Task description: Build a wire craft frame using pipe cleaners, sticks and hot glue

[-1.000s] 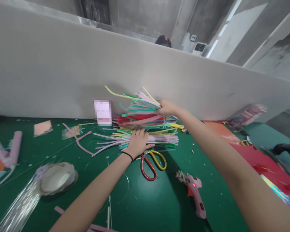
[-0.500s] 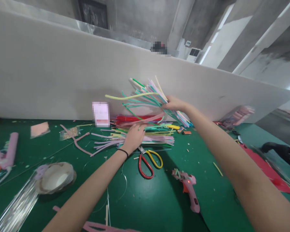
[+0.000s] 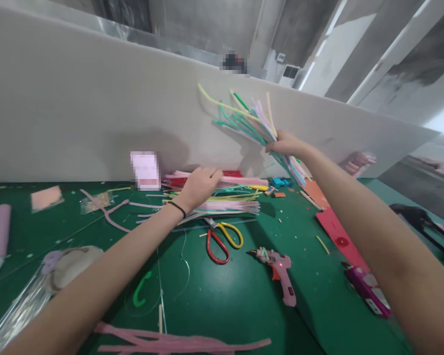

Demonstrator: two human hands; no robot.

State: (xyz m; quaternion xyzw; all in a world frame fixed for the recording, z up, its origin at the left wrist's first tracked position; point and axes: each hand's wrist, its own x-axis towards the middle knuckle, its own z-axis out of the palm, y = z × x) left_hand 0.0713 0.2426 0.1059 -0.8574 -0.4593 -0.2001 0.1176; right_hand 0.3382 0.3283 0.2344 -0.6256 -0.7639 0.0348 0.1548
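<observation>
Pastel stem bundle [image 3: 252, 120] gripped by right hand [image 3: 285, 144], held clear above pile [image 3: 222, 201]; left hand [image 3: 197, 183] pinches pink stem [image 3: 244, 180].

Both arms show bare along their whole visible length, from the hands down to the picture's lower edge. The left hand [image 3: 201, 183] is bare, and a thin black band [image 3: 178, 209] circles its wrist, narrow and snug like a hair tie. The right hand [image 3: 286, 144] is bare too, with a plain wrist and forearm.
</observation>
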